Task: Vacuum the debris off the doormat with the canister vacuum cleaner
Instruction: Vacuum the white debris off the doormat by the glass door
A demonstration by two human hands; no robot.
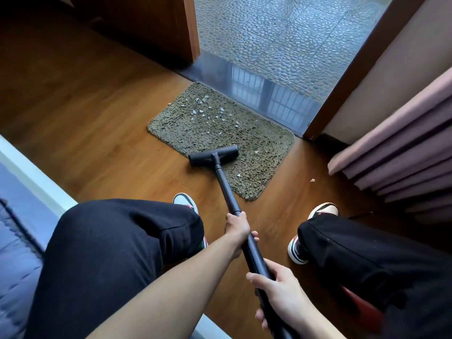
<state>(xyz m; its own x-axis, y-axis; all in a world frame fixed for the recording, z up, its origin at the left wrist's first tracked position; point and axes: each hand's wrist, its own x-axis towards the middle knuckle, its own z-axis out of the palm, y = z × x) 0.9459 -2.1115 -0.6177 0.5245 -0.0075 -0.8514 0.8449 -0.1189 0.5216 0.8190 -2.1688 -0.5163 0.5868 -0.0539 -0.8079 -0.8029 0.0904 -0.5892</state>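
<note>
A shaggy olive doormat [256, 143] lies on the wood floor before a glass door. Pale debris bits [208, 111] are scattered over its far left part, with single bits near its right and near edge. The black vacuum floor head [213, 155] sits on the mat's near left edge, partly over the floor. Its black wand [227, 192] runs back to me. My left hand [238, 228] grips the wand farther up, and my right hand [281, 289] grips it closer to my body. The canister is out of sight.
My knees in black trousers and my sneakers [186, 203] flank the wand. A pink pleated curtain [403, 152] hangs at the right, with a debris chip [312, 180] on the floor near it. A bed edge [29, 174] is at the left. A stone threshold [256, 89] borders the mat.
</note>
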